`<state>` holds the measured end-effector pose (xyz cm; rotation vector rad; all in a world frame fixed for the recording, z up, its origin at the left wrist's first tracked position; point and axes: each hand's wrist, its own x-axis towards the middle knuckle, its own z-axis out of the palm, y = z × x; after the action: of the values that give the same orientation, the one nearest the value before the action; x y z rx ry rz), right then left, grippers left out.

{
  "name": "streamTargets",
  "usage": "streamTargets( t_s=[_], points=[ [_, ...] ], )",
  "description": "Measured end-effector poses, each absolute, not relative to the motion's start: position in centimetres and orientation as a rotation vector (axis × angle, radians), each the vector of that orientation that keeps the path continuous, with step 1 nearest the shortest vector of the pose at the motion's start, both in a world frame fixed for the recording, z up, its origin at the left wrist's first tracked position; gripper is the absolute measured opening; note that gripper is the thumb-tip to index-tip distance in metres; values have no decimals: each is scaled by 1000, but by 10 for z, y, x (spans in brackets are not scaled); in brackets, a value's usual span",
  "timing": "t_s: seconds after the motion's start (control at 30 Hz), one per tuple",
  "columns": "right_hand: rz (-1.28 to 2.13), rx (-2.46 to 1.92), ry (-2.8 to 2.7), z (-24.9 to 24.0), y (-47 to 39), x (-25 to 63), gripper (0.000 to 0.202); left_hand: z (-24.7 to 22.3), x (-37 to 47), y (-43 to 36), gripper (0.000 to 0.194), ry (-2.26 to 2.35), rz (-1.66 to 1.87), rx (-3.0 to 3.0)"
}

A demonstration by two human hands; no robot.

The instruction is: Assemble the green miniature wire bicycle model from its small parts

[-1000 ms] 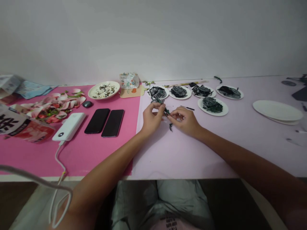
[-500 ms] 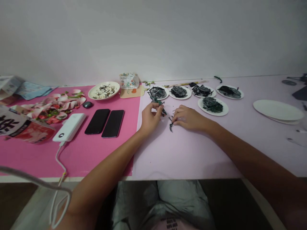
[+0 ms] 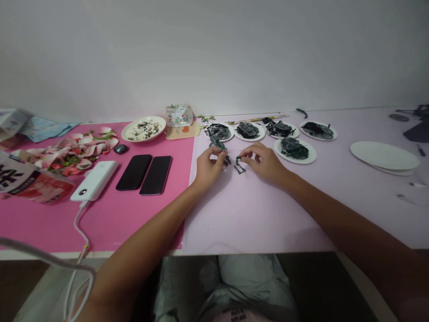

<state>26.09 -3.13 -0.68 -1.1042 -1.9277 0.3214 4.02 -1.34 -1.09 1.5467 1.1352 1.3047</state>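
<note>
My left hand (image 3: 208, 166) is closed around a bundle of dark green and grey plastic-looking pieces (image 3: 219, 144), some of which poke out past the thumb. Between thumb and fingers, my right hand (image 3: 263, 162) pinches a small dark curved piece with a thin frame-like end (image 3: 240, 166), held just over the lilac tabletop. A small gap lies between the two hands. Right behind them stand white plates heaped with similar dark, thin parts, among them the plate (image 3: 313, 156) nearest my right hand. The exact kind of these pieces is too small to make out.
Two black phones (image 3: 133, 172), a white power bank (image 3: 94, 181) with a cable, a mouse (image 3: 120, 148) and pink petal-like pieces (image 3: 72, 150) lie on the pink mat at left. A bowl (image 3: 161, 133) stands behind. Stacked white plates (image 3: 384, 155) are at right.
My right hand has lifted the small dark piece slightly and turned it, its frame-like end now hanging down. My left hand keeps its bundle nearly in place. The view has shifted slightly.
</note>
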Motion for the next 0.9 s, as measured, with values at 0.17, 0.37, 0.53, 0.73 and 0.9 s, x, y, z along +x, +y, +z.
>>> streamTargets(
  t_s=[0.17, 0.37, 0.53, 0.73, 0.9],
  points=[
    [402, -1008, -1775, -8, -30, 254, 8, -8, 40, -14, 19, 1156, 1267, 1532],
    [331, -949, -1783, -7, -30, 256, 8, -7, 40, -14, 24, 1149, 1224, 1515],
    [170, -881, -1812, -5, -29, 256, 8, -8, 39, -13, 29, 1125, 1196, 1512],
    [71, -895, -1943, -2, -33, 253, 10, -8, 38, -13, 27, 1102, 1207, 1513],
    [58, -897, -2015, -3, -35, 251, 13, -9, 40, -16, 24, 1067, 1205, 1516]
  ],
)
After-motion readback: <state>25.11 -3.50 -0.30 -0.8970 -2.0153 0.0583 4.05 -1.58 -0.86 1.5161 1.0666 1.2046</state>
